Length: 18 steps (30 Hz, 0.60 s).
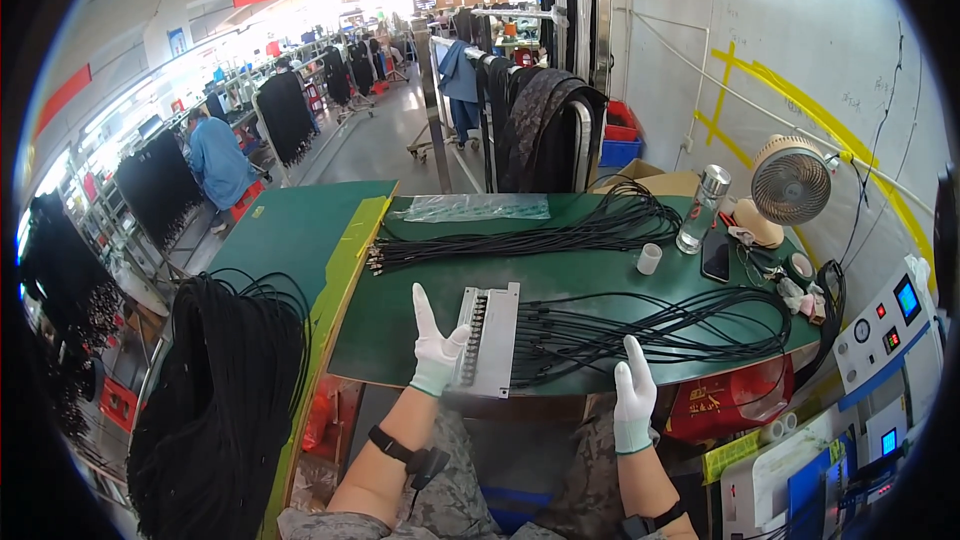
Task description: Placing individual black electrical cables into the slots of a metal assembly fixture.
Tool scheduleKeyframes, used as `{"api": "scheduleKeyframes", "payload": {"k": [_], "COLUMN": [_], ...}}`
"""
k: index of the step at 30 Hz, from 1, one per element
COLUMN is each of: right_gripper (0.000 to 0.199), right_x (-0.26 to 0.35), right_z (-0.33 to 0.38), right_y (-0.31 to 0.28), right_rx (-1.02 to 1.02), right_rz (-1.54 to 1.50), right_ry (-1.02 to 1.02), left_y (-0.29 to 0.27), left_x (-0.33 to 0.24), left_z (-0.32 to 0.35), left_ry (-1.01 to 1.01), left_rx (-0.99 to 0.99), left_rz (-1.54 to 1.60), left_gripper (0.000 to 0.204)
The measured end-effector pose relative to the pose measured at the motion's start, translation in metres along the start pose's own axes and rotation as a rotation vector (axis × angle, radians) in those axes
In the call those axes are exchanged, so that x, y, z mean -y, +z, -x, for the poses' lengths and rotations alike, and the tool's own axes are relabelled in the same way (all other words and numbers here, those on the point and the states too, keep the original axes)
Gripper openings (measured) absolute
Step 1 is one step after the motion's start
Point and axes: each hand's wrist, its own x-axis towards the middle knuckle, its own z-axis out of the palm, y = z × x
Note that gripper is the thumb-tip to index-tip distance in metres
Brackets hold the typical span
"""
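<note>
A round fan [791, 181] near the yellow-taped wall [780, 25], a metal-capped bottle [702, 212] beside a dark phone [715, 257]

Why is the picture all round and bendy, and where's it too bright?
Head view, overall: fisheye distortion bends the front edge of the flat green tabletop, corners go black; head view, top: white glare washes out the background; head view, middle: the white-gloved left hand looks fairly clear.

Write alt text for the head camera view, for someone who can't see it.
A person's white-gloved left hand, open, is beside a pale fixture on a green table; the open, gloved right hand is near black cables extending from it. A second cable bundle lies beyond.
</note>
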Motion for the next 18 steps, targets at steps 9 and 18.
{"api": "scheduleKeyframes", "payload": {"k": [9,18], "right_gripper": [0.044,0.047], "right_x": [0.007,-0.011], "right_z": [0.001,-0.002], "right_y": [0.009,0.012], "right_rx": [-0.001,-0.052], "right_rz": [0.084,0.116], "right_ry": [-0.021,-0.047], "left_y": [-0.002,-0.003], "left_x": [0.015,0.03], "left_z": [-0.004,-0.011], "left_ry": [-0.166,-0.093], "left_rx": [-0.052,0.026], "left_rz": [0.412,0.109], "left_gripper": [0.063,0.082]}}
